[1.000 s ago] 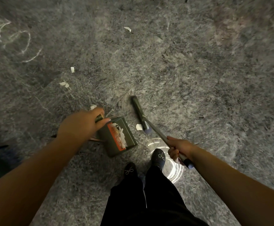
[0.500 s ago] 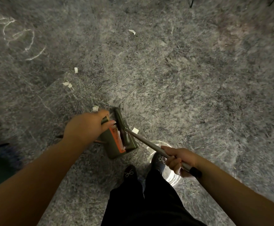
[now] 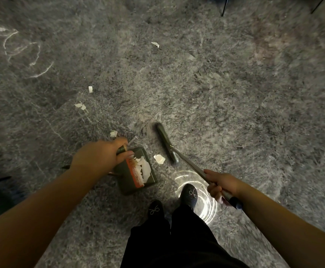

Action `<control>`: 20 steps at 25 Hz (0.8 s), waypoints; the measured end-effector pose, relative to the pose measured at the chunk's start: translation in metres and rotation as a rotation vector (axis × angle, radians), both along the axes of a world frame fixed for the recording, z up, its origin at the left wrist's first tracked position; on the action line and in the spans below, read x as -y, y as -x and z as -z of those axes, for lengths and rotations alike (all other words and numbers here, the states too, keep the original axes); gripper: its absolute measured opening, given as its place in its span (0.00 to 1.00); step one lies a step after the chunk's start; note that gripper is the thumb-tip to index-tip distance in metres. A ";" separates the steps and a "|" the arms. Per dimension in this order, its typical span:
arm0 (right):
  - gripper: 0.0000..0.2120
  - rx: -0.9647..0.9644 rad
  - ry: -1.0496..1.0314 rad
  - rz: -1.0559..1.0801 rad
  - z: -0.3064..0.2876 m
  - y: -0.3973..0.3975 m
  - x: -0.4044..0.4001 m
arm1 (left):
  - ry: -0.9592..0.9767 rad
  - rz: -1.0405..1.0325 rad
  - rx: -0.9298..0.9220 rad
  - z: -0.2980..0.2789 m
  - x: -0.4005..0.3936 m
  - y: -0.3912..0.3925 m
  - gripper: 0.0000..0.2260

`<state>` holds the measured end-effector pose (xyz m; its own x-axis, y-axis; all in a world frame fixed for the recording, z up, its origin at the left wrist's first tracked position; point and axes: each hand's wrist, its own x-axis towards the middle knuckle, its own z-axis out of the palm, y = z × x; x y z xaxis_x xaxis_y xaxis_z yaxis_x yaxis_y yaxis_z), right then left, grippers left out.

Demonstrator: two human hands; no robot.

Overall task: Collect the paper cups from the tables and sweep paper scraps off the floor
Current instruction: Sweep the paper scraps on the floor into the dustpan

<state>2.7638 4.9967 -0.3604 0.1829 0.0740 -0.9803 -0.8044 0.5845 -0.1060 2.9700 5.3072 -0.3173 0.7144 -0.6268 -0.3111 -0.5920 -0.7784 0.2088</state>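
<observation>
My left hand [image 3: 99, 156] grips the top of the dustpan handle. The dark green dustpan [image 3: 136, 172] stands on the grey floor, with an orange comb edge and white paper scraps inside. My right hand [image 3: 220, 185] is closed around the metal broom handle. The dark broom head [image 3: 165, 145] rests on the floor just right of the dustpan. One white paper scrap [image 3: 159, 159] lies between the broom head and the dustpan mouth. More scraps lie farther off: one by my left hand [image 3: 113, 133], a pair [image 3: 80, 106], another [image 3: 90, 89], and a far one [image 3: 155, 44].
My two dark shoes [image 3: 190, 194] and black trousers stand just below the dustpan. A bright light reflection rings the floor by my right foot. Thin dark furniture legs [image 3: 224, 6] show at the top right. White scribbles mark the floor at the top left.
The broom head has swung back out from the dustpan mouth to the right. A white scrap now lies between it and the pan. My left hand still holds the dustpan handle.
</observation>
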 end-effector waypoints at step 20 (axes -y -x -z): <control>0.16 0.013 -0.169 -0.091 -0.010 -0.015 -0.032 | 0.060 0.013 0.099 0.021 -0.034 -0.008 0.28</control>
<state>2.7784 5.0284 -0.3503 0.1806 0.2546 -0.9500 -0.8539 0.5200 -0.0230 2.9783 5.3416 -0.3379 0.7314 -0.6515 -0.2013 -0.6219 -0.7585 0.1949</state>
